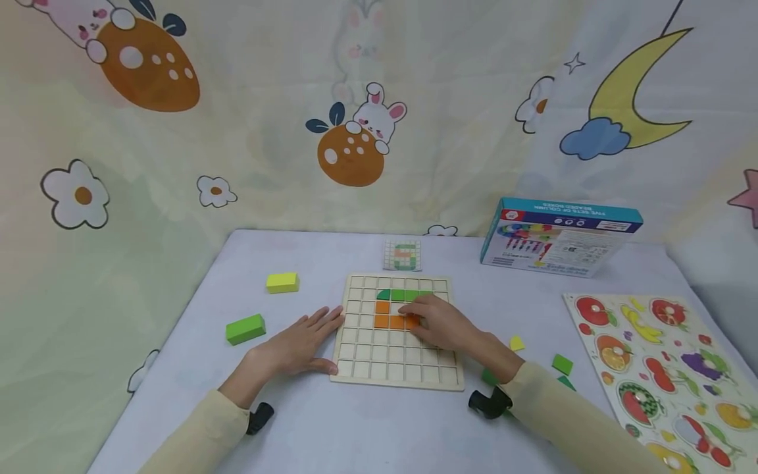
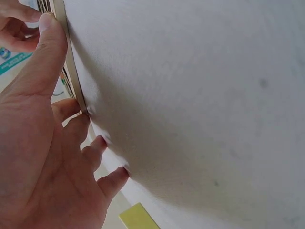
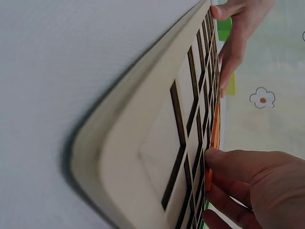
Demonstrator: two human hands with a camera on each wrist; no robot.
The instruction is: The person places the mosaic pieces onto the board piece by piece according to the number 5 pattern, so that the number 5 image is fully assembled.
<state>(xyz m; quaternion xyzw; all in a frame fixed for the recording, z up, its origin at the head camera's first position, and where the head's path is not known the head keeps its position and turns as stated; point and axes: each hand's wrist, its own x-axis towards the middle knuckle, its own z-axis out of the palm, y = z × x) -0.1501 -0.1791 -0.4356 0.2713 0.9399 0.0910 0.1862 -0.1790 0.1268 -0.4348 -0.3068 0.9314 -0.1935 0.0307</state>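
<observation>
1. Three orange squares (image 1: 381, 321) lie plainly on the board (image 1: 367, 355), below a green row (image 1: 404, 295) whose right end the right hand (image 1: 441, 322) partly hides.
2. Judging by the card (image 1: 403, 255) just beyond the board, the upper part seems mostly laid; the green under the orange looks not yet placed.
3. Loose green pieces (image 1: 562, 363) and a yellow piece (image 1: 517, 343) lie to the board's right on the counter (image 1: 355, 434).
4. Left hand (image 1: 299, 345): fingers spread, holding nothing, thumb and index touching the board's left edge.
5. Right hand: reaching over the board, fingers bent, thumb and fingertips pinching another orange square (image 3: 208, 180) at its surface.
</observation>
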